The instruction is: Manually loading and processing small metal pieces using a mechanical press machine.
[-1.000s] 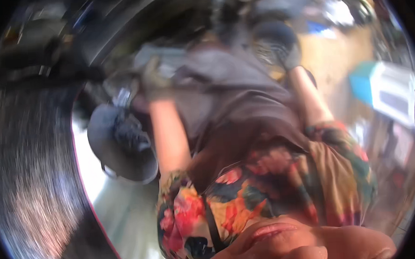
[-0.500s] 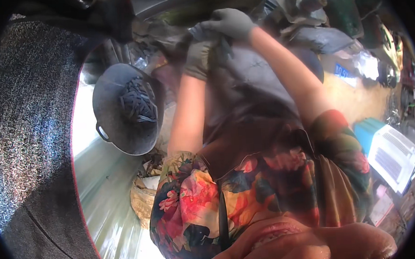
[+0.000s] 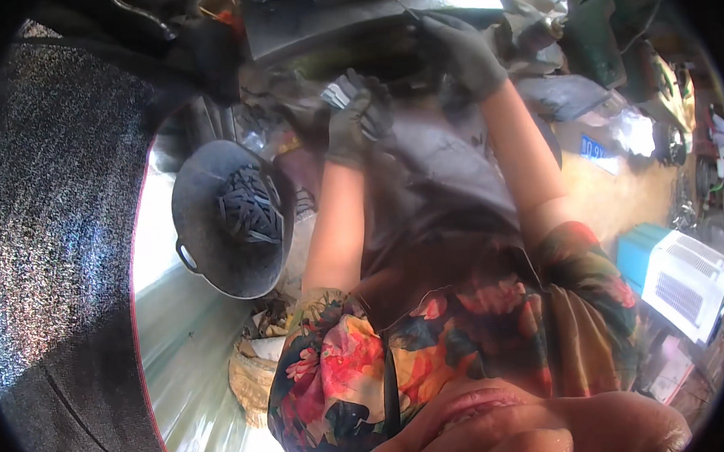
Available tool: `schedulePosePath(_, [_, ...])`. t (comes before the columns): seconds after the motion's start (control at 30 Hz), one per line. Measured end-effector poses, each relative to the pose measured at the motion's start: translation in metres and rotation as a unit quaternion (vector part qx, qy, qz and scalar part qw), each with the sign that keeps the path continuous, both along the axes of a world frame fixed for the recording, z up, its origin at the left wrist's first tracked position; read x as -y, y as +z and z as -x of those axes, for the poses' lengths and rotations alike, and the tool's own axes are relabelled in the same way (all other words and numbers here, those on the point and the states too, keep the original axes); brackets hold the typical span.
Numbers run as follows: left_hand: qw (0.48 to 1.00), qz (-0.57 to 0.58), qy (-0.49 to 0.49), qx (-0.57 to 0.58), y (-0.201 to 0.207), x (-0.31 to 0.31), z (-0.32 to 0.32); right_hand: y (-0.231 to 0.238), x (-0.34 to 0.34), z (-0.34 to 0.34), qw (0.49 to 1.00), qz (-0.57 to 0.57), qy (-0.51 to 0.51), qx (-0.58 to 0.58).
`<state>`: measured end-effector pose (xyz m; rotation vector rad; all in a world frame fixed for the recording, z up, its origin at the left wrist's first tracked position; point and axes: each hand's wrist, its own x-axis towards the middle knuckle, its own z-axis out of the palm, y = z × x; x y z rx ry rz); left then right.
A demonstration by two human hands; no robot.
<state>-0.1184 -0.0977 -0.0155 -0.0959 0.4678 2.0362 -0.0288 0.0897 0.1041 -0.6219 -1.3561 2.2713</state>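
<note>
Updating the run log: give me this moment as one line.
left hand: holding pale strips | right hand: by grey panel, grip unclear | basin: dark strips inside

The view comes from the left one of a side-by-side pair of head-worn fisheye cameras, looking steeply down, close above the floral shirt (image 3: 337,368). It faces past the dark apron (image 3: 442,254) to the left hand (image 3: 351,127) and right hand (image 3: 465,54) near the upper edge, reaching wide from a black basin (image 3: 199,203) to a white-and-turquoise box (image 3: 685,277).
</note>
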Motion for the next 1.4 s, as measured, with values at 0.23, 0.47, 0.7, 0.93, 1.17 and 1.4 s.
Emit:
schedulePosePath(0.23, [0.999, -0.020, 0.008, -0.027, -0.009, -0.003, 0.005, -0.004, -0.017, 0.060, 0.996, 0.017, -0.054, -0.061])
schedulePosePath(0.47, [0.999, -0.015, 0.026, 0.029, -0.011, 0.003, 0.008, -0.001, -0.013, 0.104, 0.994, -0.021, -0.058, 0.085])
schedulePosePath(0.7, [1.000, -0.002, -0.015, -0.028, 0.009, -0.009, -0.005, -0.032, -0.091, 0.158, 0.995, 0.054, -0.082, 0.022])
schedulePosePath(0.93, [0.996, -0.056, 0.018, 0.061, 0.002, 0.008, 0.009, -0.015, -0.047, 0.112, 0.972, 0.213, 0.094, -0.035])
schedulePosePath(1.17, [0.990, 0.089, -0.052, -0.092, 0.004, -0.002, -0.003, -0.032, 0.032, 0.027, 0.891, -0.304, 0.202, 0.270])
schedulePosePath(1.4, [0.995, -0.009, 0.007, -0.096, -0.034, -0.009, 0.007, -0.021, 0.006, 0.019, 0.917, -0.352, 0.004, 0.188])
